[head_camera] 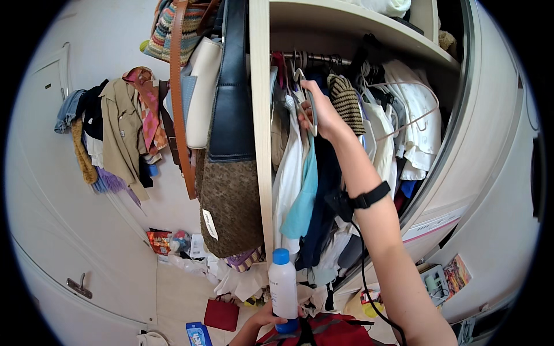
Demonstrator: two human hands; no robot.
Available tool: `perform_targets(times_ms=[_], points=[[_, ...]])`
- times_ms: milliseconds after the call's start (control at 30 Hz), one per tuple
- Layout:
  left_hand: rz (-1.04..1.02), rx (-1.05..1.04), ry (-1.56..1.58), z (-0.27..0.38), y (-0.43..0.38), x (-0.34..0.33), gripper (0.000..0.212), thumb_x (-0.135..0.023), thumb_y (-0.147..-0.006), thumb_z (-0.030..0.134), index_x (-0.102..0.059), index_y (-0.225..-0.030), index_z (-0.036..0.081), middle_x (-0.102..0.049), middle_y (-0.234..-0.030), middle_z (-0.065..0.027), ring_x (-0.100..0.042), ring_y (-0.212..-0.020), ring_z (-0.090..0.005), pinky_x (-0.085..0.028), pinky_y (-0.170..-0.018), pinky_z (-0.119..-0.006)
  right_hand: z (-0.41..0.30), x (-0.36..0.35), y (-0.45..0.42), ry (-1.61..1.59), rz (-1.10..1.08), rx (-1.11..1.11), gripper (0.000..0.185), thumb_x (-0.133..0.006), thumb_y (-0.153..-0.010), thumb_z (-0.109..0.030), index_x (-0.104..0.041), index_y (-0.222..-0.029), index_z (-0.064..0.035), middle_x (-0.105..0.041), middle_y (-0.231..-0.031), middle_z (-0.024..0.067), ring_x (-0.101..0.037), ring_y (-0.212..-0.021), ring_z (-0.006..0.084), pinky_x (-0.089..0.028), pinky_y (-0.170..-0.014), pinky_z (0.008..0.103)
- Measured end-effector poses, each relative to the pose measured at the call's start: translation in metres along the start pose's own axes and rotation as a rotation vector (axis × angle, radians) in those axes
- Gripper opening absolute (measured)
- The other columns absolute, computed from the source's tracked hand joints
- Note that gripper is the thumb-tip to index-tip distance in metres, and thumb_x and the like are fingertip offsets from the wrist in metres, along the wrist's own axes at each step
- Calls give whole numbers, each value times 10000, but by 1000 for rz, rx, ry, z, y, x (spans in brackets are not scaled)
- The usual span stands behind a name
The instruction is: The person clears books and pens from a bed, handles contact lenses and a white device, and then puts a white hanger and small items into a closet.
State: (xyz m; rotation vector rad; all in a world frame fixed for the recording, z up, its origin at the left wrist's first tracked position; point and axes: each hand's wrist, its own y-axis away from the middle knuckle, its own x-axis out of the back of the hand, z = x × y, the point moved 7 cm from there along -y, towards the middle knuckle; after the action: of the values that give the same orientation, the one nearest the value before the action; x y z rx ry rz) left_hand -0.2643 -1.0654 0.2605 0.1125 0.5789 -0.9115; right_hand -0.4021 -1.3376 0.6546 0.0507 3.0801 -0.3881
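My right hand (321,104) reaches up into the open wardrobe, its fingers closed around a pale clothes hanger (314,119) just below the hanging rail (318,56). Right beside it hang a white garment (289,168), a turquoise garment (305,194) and a brown-and-black striped knit (346,101). Low in front of my body, my left hand (263,315) grips a white plastic bottle (283,289) with a blue cap, held upright. The bottle bears writing. A black strap (370,195) with a small device and cable sits on my right forearm.
A wooden wardrobe panel (261,129) divides the clothes from several hanging bags, including a black-and-brown one (233,194). An empty hanger (435,97) juts out at right. Garments (123,134) hang near a white door (65,225). On the floor lie a red bag (221,315) and a blue packet (198,334).
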Motion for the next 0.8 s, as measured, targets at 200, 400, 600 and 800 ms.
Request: perform_targets(times_ms=[200, 400, 600, 800], points=[[60, -17, -10, 1, 11, 16, 651, -775, -649, 188, -489, -1202, -2, -602, -1089, -163, -603, -1018, -280, -455, -925, -419, -12, -8, -46, 51, -10, -16, 555, -465, -829, -543, -536, -691, -10, -484, -522, 70, -472, -385, 158, -347, -346, 260], [105, -67, -38, 5, 23, 28, 667, -785, -635, 203, -495, -1200, -2, -613, -1081, -162, -598, -1029, -275, -459, -913, -414, 9, -17, -63, 22, -54, -100, 537, -430, -832, -565, -532, -795, -39, -498, -569, 82, -479, -430, 195, -318, -339, 287], [100, -105, -49, 21, 29, 17, 555, -767, -673, 175, -544, -1155, 12, -653, -1060, -130, -623, -1003, -243, -460, -936, -396, 4, -9, -49, 224, -97, 74, 608, -432, -854, -572, -520, -1120, -32, -532, -834, 117, -578, -634, 234, -504, -554, 330], [170, -111, -274, 14, 57, 14, 581, -790, -637, 208, -574, -1143, 22, -682, -1024, -66, -633, -948, -166, -477, -890, -314, -5, -6, 49, 926, 186, 537, 522, -522, -891, -431, -636, -1030, 58, -685, -838, 127, -649, -742, 214, -496, -729, 324]])
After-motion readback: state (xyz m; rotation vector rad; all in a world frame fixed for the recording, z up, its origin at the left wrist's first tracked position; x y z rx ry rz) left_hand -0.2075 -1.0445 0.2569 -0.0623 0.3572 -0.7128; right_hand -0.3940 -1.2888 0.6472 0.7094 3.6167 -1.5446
